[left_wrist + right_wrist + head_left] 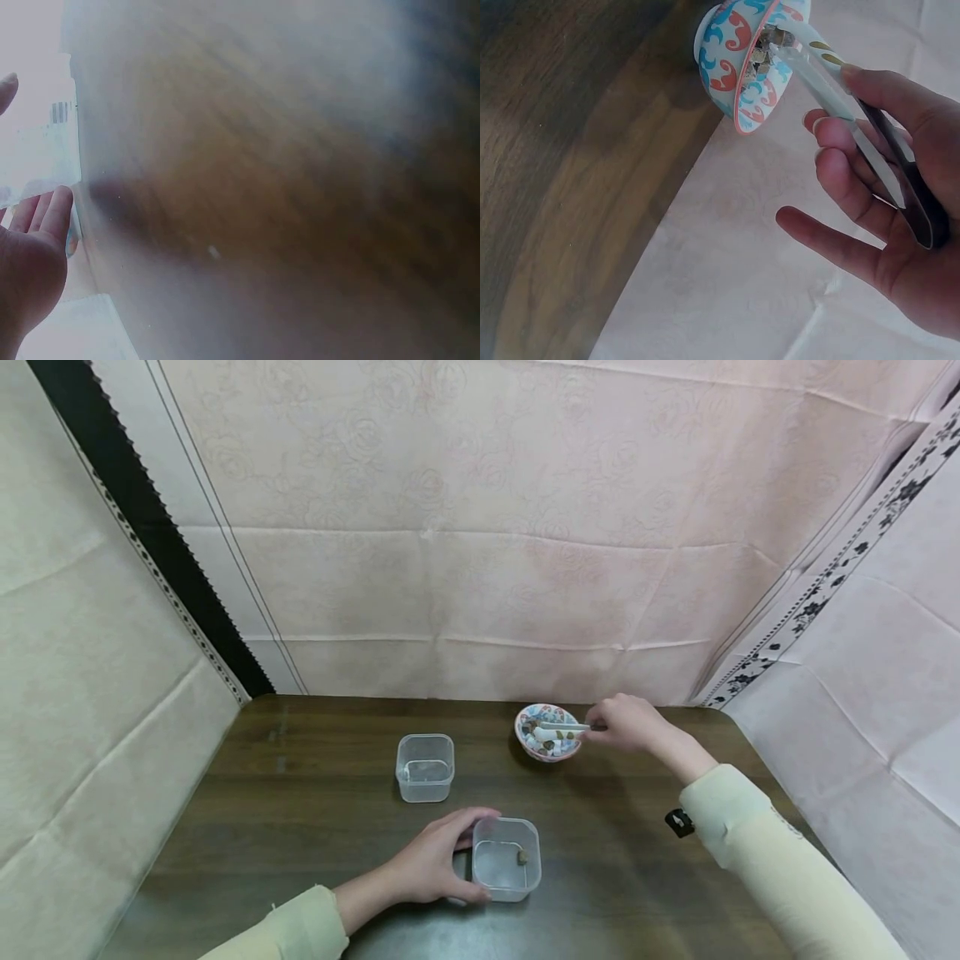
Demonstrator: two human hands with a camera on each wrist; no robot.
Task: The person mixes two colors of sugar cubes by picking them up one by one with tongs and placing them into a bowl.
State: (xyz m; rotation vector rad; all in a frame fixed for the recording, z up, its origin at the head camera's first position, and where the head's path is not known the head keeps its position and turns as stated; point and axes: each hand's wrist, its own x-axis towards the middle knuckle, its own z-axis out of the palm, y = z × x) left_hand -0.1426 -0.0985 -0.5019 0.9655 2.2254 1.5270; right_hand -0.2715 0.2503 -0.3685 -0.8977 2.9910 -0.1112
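My right hand (626, 724) pinches a pair of tongs (821, 84) with pale, leaf-patterned arms and a dark handle end. Their tips reach inside a small patterned bowl (724, 56), among several small brownish pieces (759, 58). The bowl stands near the table's back edge, just left of that hand. My left hand (431, 864) holds a clear plastic container (504, 878) from its left side, fingers at the back corner and thumb at the front. Inside it lies one small brown piece (522, 857). In the left wrist view, overexposure washes out much of this container.
A second clear plastic container (425, 787) stands behind my left hand, left of the bowl. The dark wooden table (315, 827) ends at a pale cloth (480, 577) hanging behind it, with more cloth at both sides.
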